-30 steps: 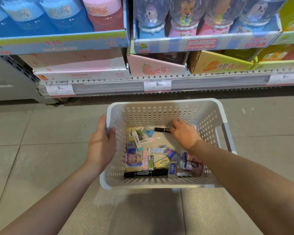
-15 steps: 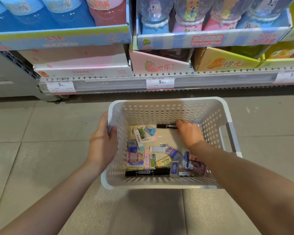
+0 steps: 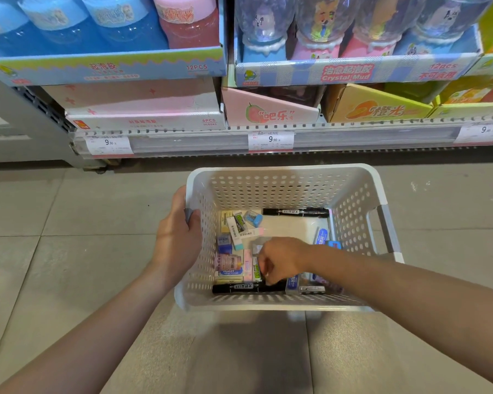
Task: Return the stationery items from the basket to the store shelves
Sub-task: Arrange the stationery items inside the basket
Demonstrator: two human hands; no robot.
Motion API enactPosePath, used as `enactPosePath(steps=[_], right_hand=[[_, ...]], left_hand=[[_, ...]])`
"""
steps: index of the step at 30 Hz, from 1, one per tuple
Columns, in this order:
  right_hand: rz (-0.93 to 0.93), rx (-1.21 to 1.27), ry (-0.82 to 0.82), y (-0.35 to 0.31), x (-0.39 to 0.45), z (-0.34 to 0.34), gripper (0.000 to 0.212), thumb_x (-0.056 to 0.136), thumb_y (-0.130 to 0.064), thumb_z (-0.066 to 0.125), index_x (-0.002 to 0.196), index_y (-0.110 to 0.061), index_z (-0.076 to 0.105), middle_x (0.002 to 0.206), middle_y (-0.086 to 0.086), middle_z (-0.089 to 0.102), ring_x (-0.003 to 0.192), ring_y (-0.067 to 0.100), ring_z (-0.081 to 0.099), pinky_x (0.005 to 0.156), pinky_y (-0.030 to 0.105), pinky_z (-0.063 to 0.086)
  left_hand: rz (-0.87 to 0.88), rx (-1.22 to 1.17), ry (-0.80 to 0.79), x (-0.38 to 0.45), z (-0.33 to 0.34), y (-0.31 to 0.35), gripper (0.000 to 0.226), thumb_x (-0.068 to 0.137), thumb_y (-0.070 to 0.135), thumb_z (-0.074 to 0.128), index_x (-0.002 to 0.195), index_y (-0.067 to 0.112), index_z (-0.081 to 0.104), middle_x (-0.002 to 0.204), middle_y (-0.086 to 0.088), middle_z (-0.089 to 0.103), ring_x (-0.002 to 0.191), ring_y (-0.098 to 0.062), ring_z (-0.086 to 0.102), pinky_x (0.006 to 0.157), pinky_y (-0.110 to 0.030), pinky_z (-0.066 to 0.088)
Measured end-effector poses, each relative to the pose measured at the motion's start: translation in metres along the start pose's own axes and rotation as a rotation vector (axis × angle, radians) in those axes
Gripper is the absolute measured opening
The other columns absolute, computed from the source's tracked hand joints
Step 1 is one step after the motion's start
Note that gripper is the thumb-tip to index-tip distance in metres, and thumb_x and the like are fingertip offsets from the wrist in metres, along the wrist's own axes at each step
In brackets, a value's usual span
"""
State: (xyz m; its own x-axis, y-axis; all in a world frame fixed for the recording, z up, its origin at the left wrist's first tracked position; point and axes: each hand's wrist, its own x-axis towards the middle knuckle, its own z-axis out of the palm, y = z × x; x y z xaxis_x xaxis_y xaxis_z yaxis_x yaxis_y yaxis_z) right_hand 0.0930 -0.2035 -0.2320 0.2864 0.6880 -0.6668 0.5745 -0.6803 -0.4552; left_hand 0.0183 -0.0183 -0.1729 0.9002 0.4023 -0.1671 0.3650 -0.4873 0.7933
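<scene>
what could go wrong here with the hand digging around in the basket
1. The left hand alone carries the white basket by one handle, so it may tilt while the right hand presses inside.
2. The small erasers lie packed around the right hand's fingertips, so it may pinch two or take the wrong one.
3. The near black marker lies loose right under that hand and could get knocked or roll.

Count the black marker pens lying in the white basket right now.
2. One black marker lies along the far wall of the basket; the other black marker lies along the near wall, under the right hand. That hand may hide more.
</scene>
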Motion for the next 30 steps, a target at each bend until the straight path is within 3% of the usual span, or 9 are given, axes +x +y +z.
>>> enactPosePath(steps=[4,8,15,20,26,30], right_hand=[[0.001,-0.024,-0.032,-0.006,0.001,0.005,0.031,0.078,-0.024,0.073,0.106,-0.011,0.067,0.104,0.004,0.067,0.096,0.019,0.059,0.07,0.024,0.042],[-0.008,-0.055,-0.099,-0.009,0.004,0.011,0.031,0.083,-0.023,0.068,0.111,-0.01,0.066,0.106,0.007,0.067,0.095,0.02,0.059,0.069,0.024,0.043],[0.027,-0.011,-0.175,-0.008,0.002,0.011,0.029,0.09,-0.021,0.058,0.112,-0.002,0.063,0.109,0.016,0.065,0.099,0.028,0.06,0.087,0.037,0.048],[0.105,0.035,0.052,0.007,-0.015,-0.015,0.03,0.088,-0.018,0.062,0.117,-0.01,0.061,0.114,0.008,0.063,0.107,0.025,0.058,0.094,0.035,0.046],[0.367,-0.203,0.391,0.041,-0.028,-0.028,0.015,0.09,-0.008,0.054,0.1,-0.011,0.065,0.1,0.006,0.067,0.089,0.025,0.065,0.076,0.036,0.056],[0.456,-0.343,0.42,0.05,-0.033,-0.032,0.025,0.088,0.004,0.051,0.108,-0.006,0.063,0.11,0.01,0.061,0.099,0.03,0.062,0.073,0.037,0.051]], left_hand=[[0.001,0.019,0.006,-0.001,0.0,0.004,0.037,0.099,0.011,0.038,0.132,0.027,0.037,0.084,0.013,0.059,0.069,-0.008,0.06,0.052,-0.02,0.048],[0.001,0.033,0.017,-0.001,0.0,0.005,0.04,0.099,0.011,0.038,0.135,0.027,0.036,0.086,0.012,0.059,0.076,-0.013,0.061,0.066,-0.041,0.057],[-0.015,0.027,0.025,-0.002,0.0,0.007,0.04,0.099,0.011,0.038,0.135,0.029,0.035,0.082,0.003,0.061,0.073,-0.018,0.061,0.065,-0.042,0.055],[-0.025,0.017,0.023,-0.002,0.001,0.008,0.038,0.099,0.011,0.037,0.133,0.028,0.036,0.081,0.008,0.059,0.071,-0.012,0.059,0.054,-0.024,0.046],[-0.024,0.013,0.022,-0.002,0.001,0.006,0.037,0.099,0.012,0.037,0.132,0.029,0.037,0.084,0.009,0.06,0.073,-0.011,0.059,0.055,-0.026,0.047],[-0.036,0.027,0.022,-0.001,0.002,0.005,0.039,0.099,0.013,0.036,0.133,0.031,0.036,0.083,0.005,0.061,0.073,-0.016,0.06,0.06,-0.033,0.051]])
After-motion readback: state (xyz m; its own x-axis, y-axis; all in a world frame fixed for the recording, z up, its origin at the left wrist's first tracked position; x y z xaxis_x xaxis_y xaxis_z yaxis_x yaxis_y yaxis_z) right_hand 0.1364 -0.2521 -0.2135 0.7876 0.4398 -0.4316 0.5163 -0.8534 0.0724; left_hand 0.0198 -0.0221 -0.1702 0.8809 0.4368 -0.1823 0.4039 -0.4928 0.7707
